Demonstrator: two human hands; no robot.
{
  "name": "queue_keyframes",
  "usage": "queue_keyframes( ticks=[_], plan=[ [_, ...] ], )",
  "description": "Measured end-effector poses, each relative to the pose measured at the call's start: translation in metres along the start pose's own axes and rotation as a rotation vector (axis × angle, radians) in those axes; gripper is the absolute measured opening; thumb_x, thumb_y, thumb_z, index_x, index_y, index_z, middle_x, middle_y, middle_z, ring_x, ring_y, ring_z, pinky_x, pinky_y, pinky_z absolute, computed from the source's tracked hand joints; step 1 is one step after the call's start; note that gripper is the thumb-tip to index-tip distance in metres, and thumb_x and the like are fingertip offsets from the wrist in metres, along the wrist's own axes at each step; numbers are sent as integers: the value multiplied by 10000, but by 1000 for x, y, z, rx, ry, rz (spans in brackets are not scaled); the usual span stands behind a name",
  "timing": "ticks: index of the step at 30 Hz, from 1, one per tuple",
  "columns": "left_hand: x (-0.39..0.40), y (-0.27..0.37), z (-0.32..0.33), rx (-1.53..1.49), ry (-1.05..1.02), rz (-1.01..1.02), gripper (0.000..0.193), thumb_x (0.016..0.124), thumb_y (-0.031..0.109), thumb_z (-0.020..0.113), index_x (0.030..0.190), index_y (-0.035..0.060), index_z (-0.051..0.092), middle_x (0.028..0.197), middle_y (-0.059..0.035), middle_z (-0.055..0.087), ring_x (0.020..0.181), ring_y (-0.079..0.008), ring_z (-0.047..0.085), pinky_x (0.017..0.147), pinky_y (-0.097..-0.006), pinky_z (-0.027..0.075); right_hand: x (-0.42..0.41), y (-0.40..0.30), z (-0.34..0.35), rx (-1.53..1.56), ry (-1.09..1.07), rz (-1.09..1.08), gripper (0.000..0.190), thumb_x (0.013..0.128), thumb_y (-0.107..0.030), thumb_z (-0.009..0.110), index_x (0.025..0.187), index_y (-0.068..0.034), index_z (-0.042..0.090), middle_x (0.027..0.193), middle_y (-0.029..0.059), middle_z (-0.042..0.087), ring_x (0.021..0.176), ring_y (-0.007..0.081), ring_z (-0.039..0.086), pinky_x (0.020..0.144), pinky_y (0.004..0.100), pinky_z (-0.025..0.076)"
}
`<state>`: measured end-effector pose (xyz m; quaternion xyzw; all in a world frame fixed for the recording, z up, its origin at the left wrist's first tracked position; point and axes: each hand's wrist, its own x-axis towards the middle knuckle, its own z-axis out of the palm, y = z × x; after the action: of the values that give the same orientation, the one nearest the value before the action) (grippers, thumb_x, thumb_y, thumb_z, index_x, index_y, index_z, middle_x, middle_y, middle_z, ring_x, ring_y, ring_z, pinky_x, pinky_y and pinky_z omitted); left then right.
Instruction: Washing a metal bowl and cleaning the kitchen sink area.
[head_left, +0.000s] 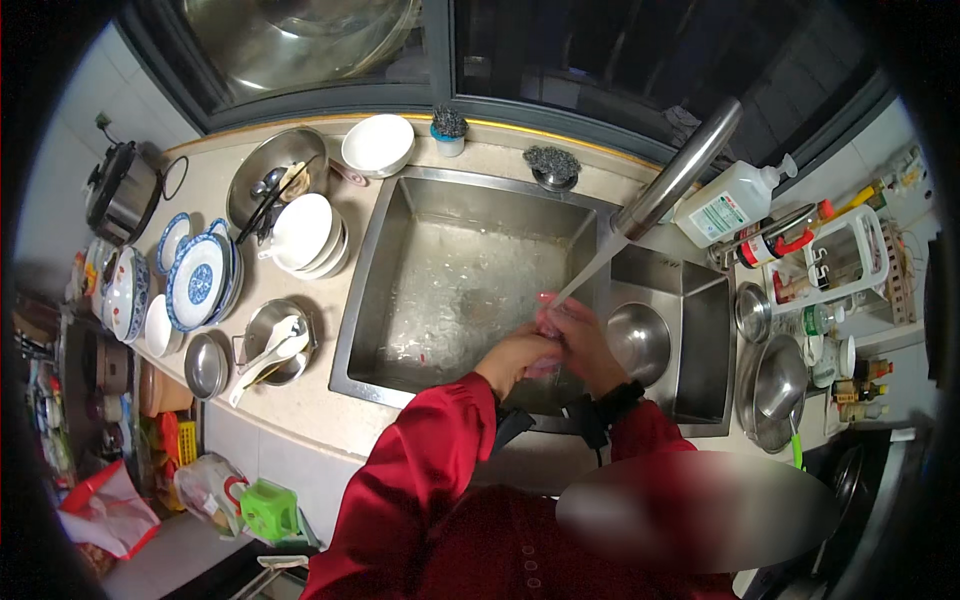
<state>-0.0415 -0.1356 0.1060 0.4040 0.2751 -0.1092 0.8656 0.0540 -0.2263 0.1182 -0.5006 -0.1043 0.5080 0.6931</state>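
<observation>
Water runs from the steel faucet (679, 172) in a slanting stream onto my two hands, which meet over the right front part of the large steel sink basin (360, 300). My left hand (517, 358) curls against my right hand (581, 334), fingers overlapping. Something pinkish shows at the fingers; whether it is a thin object or wet fingertips is not clear. Shallow water with small bits in it covers the basin floor. A steel bowl (637, 343) sits in the smaller basin (705, 352), just right of my right hand.
Left of the sink stand stacked white bowls (304, 232), blue-patterned plates (199, 285), a steel basin (247, 176) with utensils and a pot (262, 322) with white spoons. Steel-wool scrubbers (553, 160) sit behind the sink. A jug (724, 206) and strainers (780, 379) stand right.
</observation>
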Motion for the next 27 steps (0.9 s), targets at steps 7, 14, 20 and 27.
queue_keyframes(
  ticks=[7, 14, 20, 27],
  plan=[
    [0, -15, 30, 983, 460, 370, 169, 677, 156, 555, 795, 40, 587, 724, -159, 607, 695, -287, 611, 593, -386, 469, 17, 28, -13, -188, 227, 109, 196, 842, -156, 497, 983, -22, 523, 700, -15, 484, 572, 64, 425, 490, 214, 348],
    [2, -27, 30, 1353, 493, 103, 304, 715, 274, 536, 899, 38, 590, 804, -194, 607, 804, -343, 592, 666, -421, 484, 23, 37, -29, -443, 286, 93, 123, 821, -154, 490, 770, -49, 527, 667, -22, 486, 553, 64, 433, 461, 224, 340],
    [-4, 1, 23, 748, 420, 154, 299, 664, 191, 612, 921, 51, 551, 804, -161, 592, 780, -258, 601, 579, -361, 502, 22, 25, -29, -124, 113, 11, 114, 807, -135, 498, 801, -28, 536, 696, 13, 515, 628, 107, 492, 565, 241, 395],
    [-5, 8, 9, 135, -3, -31, 355, 604, 72, 681, 906, 53, 496, 653, -40, 516, 577, -151, 538, 457, -267, 429, -4, 11, -4, 11, 34, 22, 220, 844, -119, 467, 1024, -13, 536, 771, 24, 516, 673, 109, 477, 612, 215, 396]
  ],
)
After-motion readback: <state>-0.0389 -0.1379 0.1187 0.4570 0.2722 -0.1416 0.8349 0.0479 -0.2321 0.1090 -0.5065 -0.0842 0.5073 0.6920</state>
